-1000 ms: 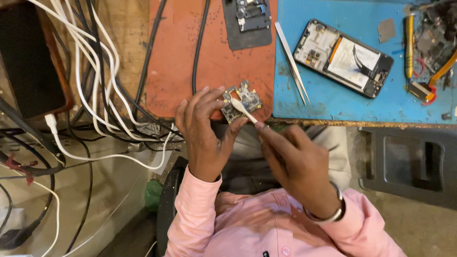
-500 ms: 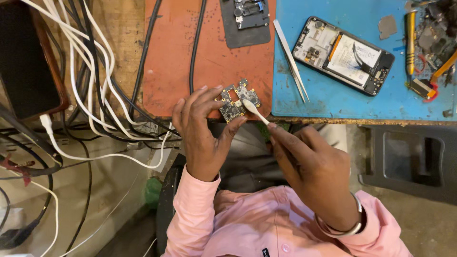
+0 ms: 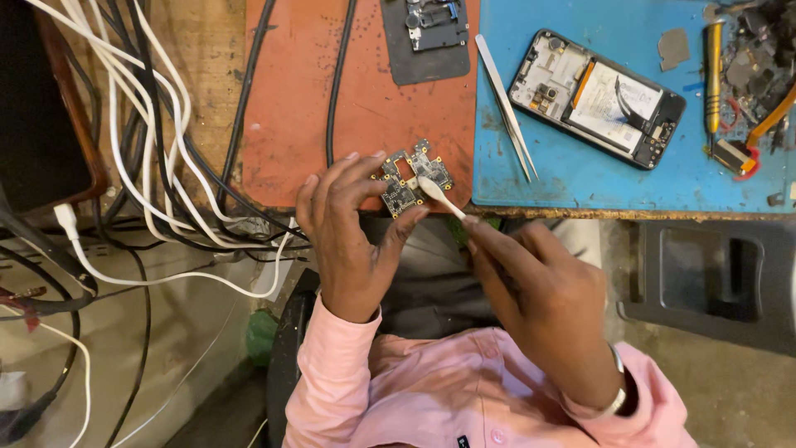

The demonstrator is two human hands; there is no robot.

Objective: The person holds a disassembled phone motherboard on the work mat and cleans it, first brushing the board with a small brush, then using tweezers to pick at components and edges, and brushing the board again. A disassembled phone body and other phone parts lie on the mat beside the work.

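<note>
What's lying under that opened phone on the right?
The opened phone lies back-off on the blue mat, which sits on the bench. Tweezers lie beside it on the same mat. Whatever is directly beneath the phone body is covered.

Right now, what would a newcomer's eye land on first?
At centre, the left hand pinches a small dark circuit board while the right hand touches a white swab stick to it. Behind, an opened black phone lies on the blue mat; tangled white and black cables sprawl left.
</note>
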